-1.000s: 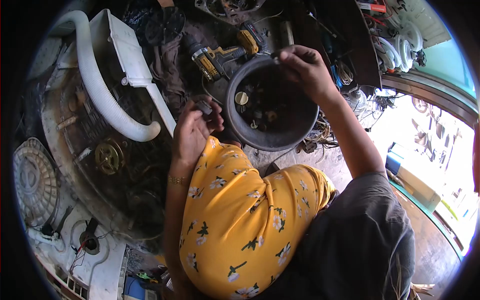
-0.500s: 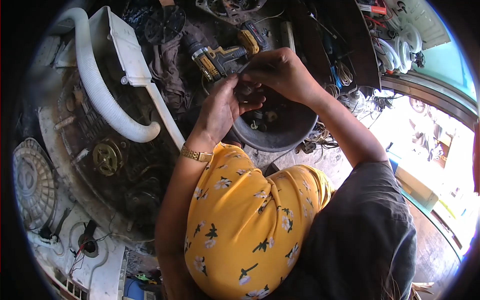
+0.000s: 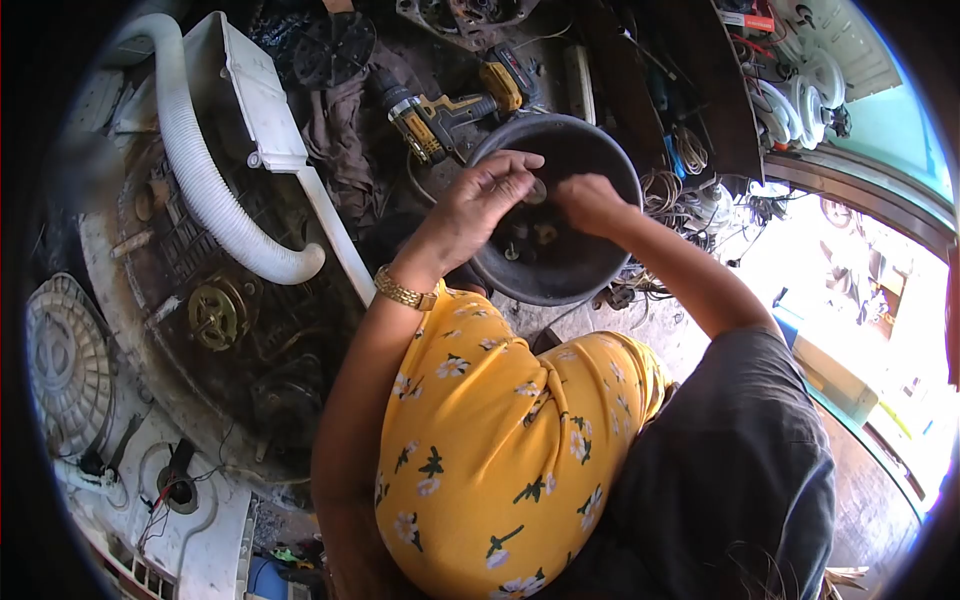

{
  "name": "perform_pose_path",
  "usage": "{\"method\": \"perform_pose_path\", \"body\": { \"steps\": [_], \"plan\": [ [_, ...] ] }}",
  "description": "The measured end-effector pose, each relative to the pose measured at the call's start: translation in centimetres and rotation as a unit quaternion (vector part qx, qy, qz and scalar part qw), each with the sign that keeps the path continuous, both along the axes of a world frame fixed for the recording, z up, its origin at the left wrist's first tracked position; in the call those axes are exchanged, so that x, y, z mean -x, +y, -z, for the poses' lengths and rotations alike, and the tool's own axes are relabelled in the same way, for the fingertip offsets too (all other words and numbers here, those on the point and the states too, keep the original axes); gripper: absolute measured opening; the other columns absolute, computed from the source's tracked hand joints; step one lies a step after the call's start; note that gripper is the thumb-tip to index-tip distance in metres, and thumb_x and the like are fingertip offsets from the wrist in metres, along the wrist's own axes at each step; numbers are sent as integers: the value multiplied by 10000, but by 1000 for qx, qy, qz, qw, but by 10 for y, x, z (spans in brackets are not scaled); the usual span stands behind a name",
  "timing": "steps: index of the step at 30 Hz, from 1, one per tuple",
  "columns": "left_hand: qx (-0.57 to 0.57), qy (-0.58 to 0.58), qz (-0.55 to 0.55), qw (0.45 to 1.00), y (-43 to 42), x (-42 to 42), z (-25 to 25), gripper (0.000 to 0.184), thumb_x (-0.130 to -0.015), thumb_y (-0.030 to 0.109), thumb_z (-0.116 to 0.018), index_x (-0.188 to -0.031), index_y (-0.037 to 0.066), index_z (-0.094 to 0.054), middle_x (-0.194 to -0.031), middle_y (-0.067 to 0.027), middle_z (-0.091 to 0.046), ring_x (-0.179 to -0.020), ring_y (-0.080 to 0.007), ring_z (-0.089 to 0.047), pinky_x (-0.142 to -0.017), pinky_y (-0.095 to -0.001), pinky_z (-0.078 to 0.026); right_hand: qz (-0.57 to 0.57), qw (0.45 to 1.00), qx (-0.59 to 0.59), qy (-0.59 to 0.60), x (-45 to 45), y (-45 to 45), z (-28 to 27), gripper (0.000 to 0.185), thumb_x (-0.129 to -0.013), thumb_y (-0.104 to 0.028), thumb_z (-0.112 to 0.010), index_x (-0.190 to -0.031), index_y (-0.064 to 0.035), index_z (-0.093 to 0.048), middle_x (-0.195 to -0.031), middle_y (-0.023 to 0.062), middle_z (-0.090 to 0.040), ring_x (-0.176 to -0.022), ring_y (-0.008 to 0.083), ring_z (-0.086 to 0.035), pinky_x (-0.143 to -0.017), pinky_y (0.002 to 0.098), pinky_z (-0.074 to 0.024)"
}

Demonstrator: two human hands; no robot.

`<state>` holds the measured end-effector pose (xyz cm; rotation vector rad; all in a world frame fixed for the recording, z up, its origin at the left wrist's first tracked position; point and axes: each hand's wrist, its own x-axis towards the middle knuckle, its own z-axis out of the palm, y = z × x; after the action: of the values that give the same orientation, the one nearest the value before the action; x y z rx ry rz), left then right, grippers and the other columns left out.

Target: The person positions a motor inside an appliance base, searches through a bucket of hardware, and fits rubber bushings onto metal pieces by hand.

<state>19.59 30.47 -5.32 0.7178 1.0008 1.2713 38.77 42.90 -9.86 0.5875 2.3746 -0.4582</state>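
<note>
Workshop floor [image 3: 572, 322] underfoot, and left of the dark tub [image 3: 535, 290] lies a white hose [image 3: 195, 140]; nearer that tub, a yellow drill [image 3: 440, 120]. Over the tub, my left hand [image 3: 480, 205] pinches a small round part [image 3: 536, 192]; beside it, my right hand [image 3: 590, 205] curls, its grip hidden. Handling loose bits, I'd say; the next move calls for steady fingertips. Right of the tub: tangled cables [image 3: 662, 192].

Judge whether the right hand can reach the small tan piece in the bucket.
Probably yes: the right hand is over the open bucket, and nothing visible covers the tan piece, though the depth is unclear.
</note>
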Motion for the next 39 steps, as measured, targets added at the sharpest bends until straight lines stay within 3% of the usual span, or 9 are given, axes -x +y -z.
{"method": "perform_pose_path", "body": {
  "steps": [5,12,17,23,27,30,33,36,39],
  "plan": [
    [12,-52,-90,995,-6,12,-8,196,-918,208,-514,-927,30,-596,-1070,-73,-614,-911,-133,-600,-791,-254,-444,-22,995,15,97,-42,-10,73,235,-770,-82,-525,-989,-53,-606,-955,171,-623,-924,325,-601,-813,403,-474],
    [57,-202,-215,954,-54,53,-31,137,-916,230,-447,-973,124,-513,-1013,-121,-598,-814,-175,-596,-721,-305,-513,-18,995,25,99,-46,-1,68,386,-702,-203,-665,-1046,-42,-600,-979,180,-615,-928,348,-588,-838,415,-461],
    [32,-261,-259,929,-99,65,-73,164,-891,214,-469,-992,86,-489,-868,-36,-476,-786,-153,-459,-753,-297,-397,147,971,128,140,-34,-2,5,388,-698,-200,-725,-1026,-24,-611,-963,158,-630,-912,291,-610,-836,370,-467],
    [-87,128,-367,917,-167,69,-200,204,-890,114,-444,-1065,20,-489,-920,-56,-475,-838,-133,-443,-786,-308,-376,311,758,464,338,-46,-44,-122,338,-737,-129,-738,-1012,-9,-581,-939,25,-599,-914,98,-541,-821,256,-440],
    [-112,388,-369,837,-175,-14,-269,233,-831,73,-495,-1047,-12,-490,-959,-68,-468,-823,-120,-449,-761,-266,-391,300,697,498,420,-62,-75,-182,314,-711,-97,-764,-952,-22,-579,-909,7,-572,-834,75,-520,-755,237,-431],
    [-92,432,-271,855,-160,-89,-264,387,-720,-35,-615,-1086,5,-495,-890,-32,-474,-751,-105,-447,-702,-240,-397,279,665,521,457,-74,-92,-212,317,-699,-79,-770,-927,-25,-557,-882,6,-555,-817,62,-512,-732,223,-429],
    [-59,439,-195,875,-141,-145,-235,486,-742,167,-720,-1123,11,-463,-865,-94,-505,-752,-197,-501,-698,-308,-432,263,638,529,493,-83,-111,-243,299,-695,-72,-772,-898,-33,-555,-863,3,-548,-803,60,-511,-719,215,-426],
    [-70,412,-163,894,-137,-170,-209,436,-806,226,-665,-1114,1,-452,-941,-157,-560,-832,-291,-569,-690,-350,-457,217,658,476,541,-93,-119,-252,268,-703,-59,-761,-869,-27,-553,-838,7,-545,-780,65,-525,-709,225,-450],
    [-90,336,-223,911,-140,-186,-195,377,-826,198,-640,-1094,3,-461,-929,-137,-565,-776,-256,-573,-647,-316,-460,202,670,474,535,-102,-120,-254,242,-737,-68,-733,-894,-8,-560,-835,17,-562,-769,69,-528,-711,236,-453]
  ]
}}
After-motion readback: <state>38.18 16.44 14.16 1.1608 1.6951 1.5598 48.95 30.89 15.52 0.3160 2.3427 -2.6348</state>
